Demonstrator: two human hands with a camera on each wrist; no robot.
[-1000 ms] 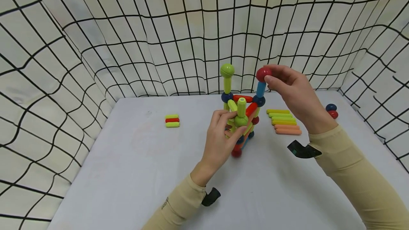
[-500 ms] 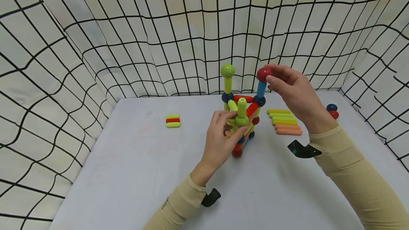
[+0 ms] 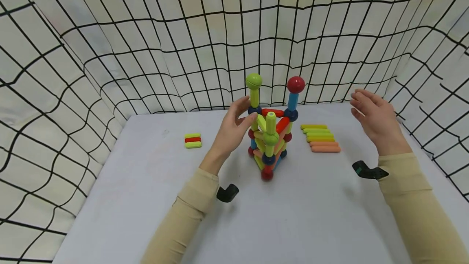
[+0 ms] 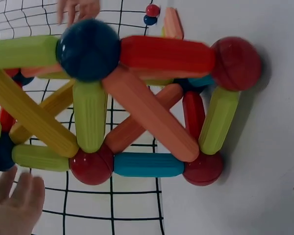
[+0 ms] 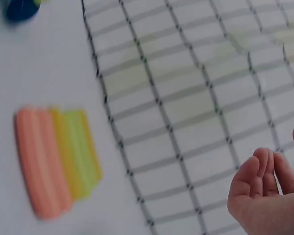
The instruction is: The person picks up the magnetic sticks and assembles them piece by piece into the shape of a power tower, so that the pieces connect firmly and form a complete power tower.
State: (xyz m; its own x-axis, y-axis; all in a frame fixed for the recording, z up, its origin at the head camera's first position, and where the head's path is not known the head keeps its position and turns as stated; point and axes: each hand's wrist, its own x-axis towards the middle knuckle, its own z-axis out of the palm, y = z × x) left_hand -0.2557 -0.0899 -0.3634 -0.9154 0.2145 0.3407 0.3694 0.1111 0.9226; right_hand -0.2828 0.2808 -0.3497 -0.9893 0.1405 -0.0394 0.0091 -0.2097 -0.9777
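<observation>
A tower of coloured rods and balls (image 3: pixel 270 138) stands upright on the table. A red ball (image 3: pixel 296 84) tops its back-right blue rod, a green ball (image 3: pixel 254 81) its back-left rod. The front green rod (image 3: pixel 270 122) has no ball on top. My left hand (image 3: pixel 234 127) is at the back-left corner, thumb and fingers loosely spread beside a navy ball (image 4: pixel 1 154); in the left wrist view its fingertips are right at that ball's edge. My right hand (image 3: pixel 375 121) is off to the right, fingers loosely bent with nothing in them.
Several yellow, green and orange rods (image 3: pixel 320 138) lie right of the tower. Short green and red rods (image 3: pixel 193 140) lie on the left. A loose red ball (image 4: pixel 153 10) and blue ball (image 4: pixel 150 20) show in the left wrist view. Black-gridded cloth walls enclose the table (image 3: pixel 154 199).
My right hand has let go of the red ball, which stays on the blue rod, and moved right. My left hand has left the front green ball for the back-left corner.
</observation>
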